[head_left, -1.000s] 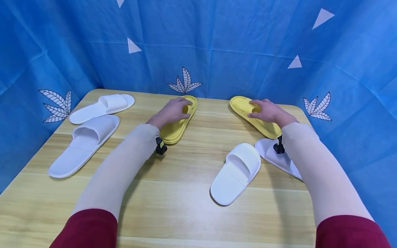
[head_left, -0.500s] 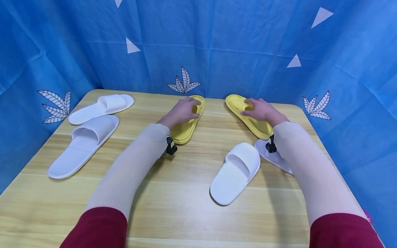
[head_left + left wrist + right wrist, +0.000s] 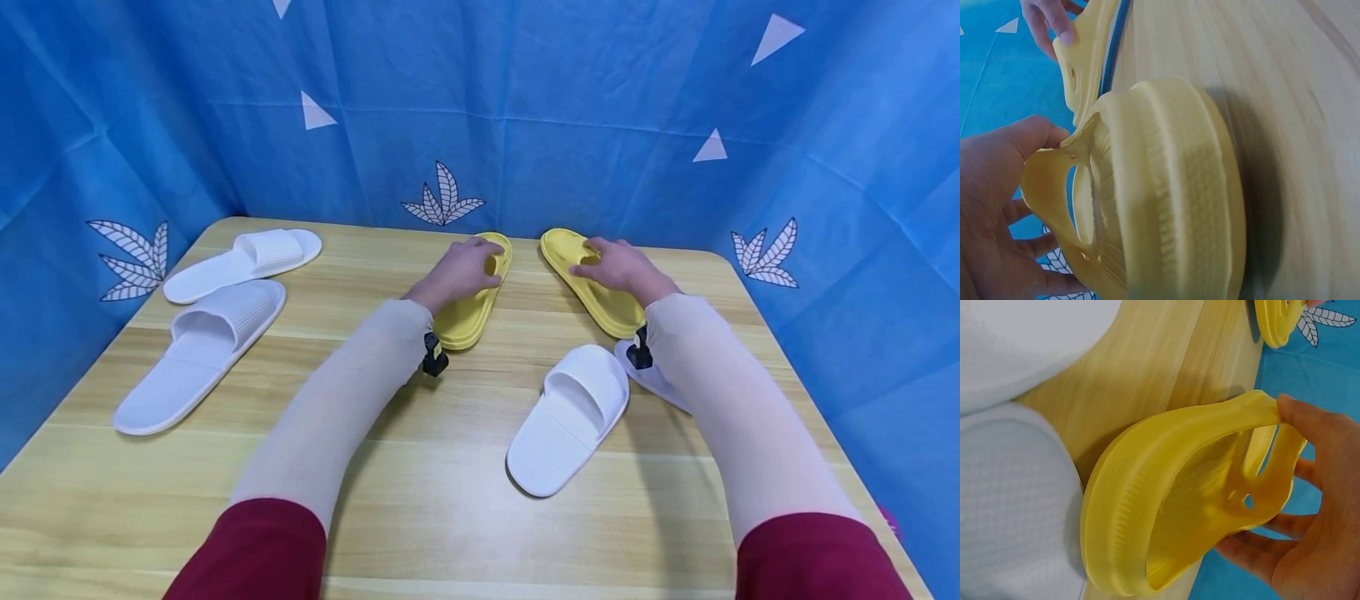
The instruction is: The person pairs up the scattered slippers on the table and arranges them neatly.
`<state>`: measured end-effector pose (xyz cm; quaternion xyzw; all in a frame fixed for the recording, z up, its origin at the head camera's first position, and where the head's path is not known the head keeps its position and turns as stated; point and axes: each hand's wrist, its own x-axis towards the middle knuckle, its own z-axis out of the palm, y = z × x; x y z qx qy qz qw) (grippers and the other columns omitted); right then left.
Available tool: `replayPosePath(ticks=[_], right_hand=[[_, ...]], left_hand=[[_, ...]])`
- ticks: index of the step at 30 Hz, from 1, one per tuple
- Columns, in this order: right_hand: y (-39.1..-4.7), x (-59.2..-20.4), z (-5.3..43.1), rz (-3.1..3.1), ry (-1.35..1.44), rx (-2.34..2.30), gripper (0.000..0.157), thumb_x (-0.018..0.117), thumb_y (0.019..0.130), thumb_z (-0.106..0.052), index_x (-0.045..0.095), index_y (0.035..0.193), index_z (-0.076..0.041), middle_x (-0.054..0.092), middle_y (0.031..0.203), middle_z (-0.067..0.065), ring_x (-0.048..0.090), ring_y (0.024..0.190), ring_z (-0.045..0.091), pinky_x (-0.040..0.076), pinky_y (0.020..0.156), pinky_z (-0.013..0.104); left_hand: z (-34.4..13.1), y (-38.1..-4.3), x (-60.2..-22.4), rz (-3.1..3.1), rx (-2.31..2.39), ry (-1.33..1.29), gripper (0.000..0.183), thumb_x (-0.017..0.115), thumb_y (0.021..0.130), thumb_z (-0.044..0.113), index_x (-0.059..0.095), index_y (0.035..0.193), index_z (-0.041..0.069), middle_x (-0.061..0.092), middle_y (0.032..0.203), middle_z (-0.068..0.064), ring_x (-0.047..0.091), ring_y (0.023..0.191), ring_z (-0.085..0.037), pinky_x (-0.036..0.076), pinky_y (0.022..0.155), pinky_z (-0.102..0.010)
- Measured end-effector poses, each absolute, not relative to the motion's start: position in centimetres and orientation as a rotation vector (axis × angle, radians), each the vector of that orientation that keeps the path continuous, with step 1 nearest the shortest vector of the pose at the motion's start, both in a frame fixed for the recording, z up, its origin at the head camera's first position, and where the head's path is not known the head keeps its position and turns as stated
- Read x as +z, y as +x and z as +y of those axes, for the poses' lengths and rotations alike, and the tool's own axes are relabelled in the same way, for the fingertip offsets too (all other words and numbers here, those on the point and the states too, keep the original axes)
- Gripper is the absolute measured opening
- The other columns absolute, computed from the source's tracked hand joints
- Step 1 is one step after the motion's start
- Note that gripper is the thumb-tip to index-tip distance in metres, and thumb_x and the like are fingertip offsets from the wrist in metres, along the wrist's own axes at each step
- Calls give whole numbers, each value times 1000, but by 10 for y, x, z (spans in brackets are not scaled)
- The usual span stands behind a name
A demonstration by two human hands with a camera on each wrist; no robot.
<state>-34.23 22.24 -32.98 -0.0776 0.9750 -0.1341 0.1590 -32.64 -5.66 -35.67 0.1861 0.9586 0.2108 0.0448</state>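
Note:
Two yellow slippers lie near the back of the wooden table, one under each hand, their far ends a short gap apart in the head view. My left hand [image 3: 462,271] grips the strap of the left yellow slipper [image 3: 465,323]; in the left wrist view the thumb pinches the strap edge of this yellow slipper [image 3: 1172,187]. Around the strap of the right yellow slipper [image 3: 562,246] curl the fingers of my right hand [image 3: 622,268]. The right wrist view shows thumb and fingers on either side of that yellow slipper's strap [image 3: 1210,428]. Each hand covers part of its slipper.
A white slipper [image 3: 566,421] lies front of centre. Beside it, another white slipper [image 3: 651,379] is partly hidden by my right forearm. At the left are a smaller white slipper [image 3: 217,273] and a larger white slipper [image 3: 180,375]. A blue curtain [image 3: 570,150] borders the table.
Both hands have drawn the yellow slippers toward each other, the left one moving right and the right one moving left. The gap between them has narrowed. The white slippers have stayed put.

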Motion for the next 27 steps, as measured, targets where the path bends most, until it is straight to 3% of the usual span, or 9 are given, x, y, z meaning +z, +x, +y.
replayPosePath(ticks=[11, 27], right_hand=[[-341, -333, 211, 2814, -137, -366, 83, 46, 95, -61, 24, 155, -8, 26, 156, 23, 11, 144, 47, 15, 113, 62], [-337, -342, 195, 2858, 1, -322, 85, 47, 94, -64, 24, 155, -10, 20, 155, 29, 22, 137, 53, 26, 109, 62]], left_hand=[[-32, -328, -356, 2931, 643, 542, 59, 67, 92, 32, 47, 146, 17, 39, 150, -10, 37, 133, -37, 32, 111, -46], [0, -333, -358, 2952, 608, 372, 59, 63, 94, 40, 44, 148, 23, 36, 153, -7, 34, 135, -38, 40, 105, -50]])
